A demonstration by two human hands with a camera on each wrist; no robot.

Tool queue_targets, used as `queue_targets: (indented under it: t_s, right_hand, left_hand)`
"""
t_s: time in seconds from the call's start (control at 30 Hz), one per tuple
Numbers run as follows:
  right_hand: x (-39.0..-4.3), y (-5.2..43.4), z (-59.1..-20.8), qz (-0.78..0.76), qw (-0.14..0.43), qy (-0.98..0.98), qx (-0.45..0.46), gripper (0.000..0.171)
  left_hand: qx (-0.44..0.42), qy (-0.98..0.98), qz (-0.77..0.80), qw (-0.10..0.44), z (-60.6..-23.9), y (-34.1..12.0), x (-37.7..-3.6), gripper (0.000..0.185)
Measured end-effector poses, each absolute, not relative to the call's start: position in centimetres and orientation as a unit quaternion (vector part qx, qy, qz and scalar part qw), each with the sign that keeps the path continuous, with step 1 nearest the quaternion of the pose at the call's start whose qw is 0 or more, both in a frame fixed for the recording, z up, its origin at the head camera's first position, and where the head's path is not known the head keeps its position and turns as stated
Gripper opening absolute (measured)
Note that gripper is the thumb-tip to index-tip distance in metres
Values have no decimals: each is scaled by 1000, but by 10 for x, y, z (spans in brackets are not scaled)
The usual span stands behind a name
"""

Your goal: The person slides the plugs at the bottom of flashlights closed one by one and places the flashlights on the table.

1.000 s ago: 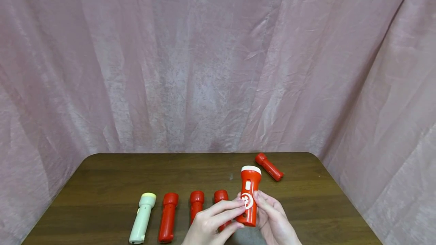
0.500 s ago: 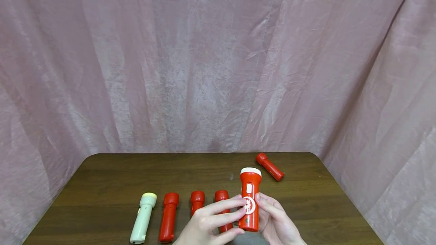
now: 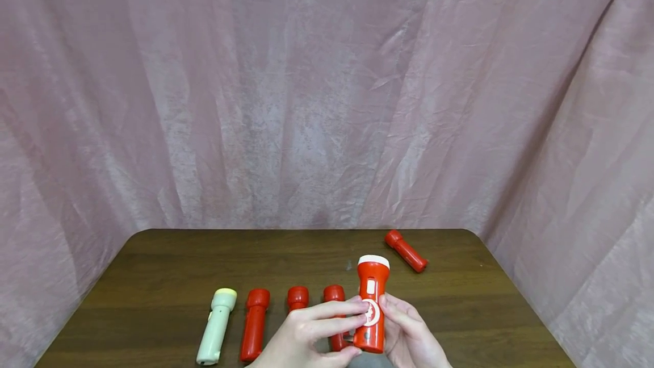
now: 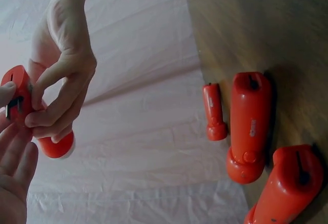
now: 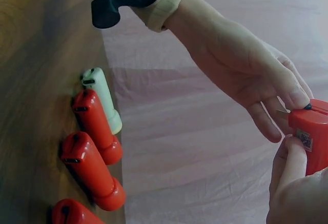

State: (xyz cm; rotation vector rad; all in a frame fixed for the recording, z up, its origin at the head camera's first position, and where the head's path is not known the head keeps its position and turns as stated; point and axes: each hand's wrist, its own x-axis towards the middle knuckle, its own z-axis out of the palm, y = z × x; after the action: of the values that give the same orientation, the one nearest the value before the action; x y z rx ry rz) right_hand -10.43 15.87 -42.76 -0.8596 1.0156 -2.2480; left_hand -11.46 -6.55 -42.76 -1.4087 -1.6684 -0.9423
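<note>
A red flashlight [image 3: 375,270] with a white lens ring, a white switch and a white round emblem stands nearly upright between both hands above the table. My right hand [image 3: 415,334] grips its body from the right, thumb along the side. My left hand [image 3: 314,331] holds its lower part from the left, fingertips on the emblem. In the right wrist view, the left thumb presses a black slider [image 5: 308,106] on the base end. Thin metal prongs [image 5: 282,113] stick out from the side near that end. A printed label [image 5: 304,139] shows on the body.
On the brown wooden table [image 3: 153,277] a pale green flashlight [image 3: 214,331] lies at left, beside a row of red flashlights [image 3: 254,328]. Another red flashlight [image 3: 407,251] lies slanted at the far right. A pink curtain [image 3: 306,101] hangs behind the table.
Both hands have lowered the flashlight slightly toward me. Its metal prongs show more clearly beside the left thumb than a second ago. The flashlights on the table have stayed in place.
</note>
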Motion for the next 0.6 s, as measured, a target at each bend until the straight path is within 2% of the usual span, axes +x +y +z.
queue_targets:
  t_s: [0.6]
  right_hand:
    - [-103, 159, -427, -834, 247, 374, -322, 51]
  left_hand:
    - [-548, -631, -389, 388, -430, -60, -115, 43]
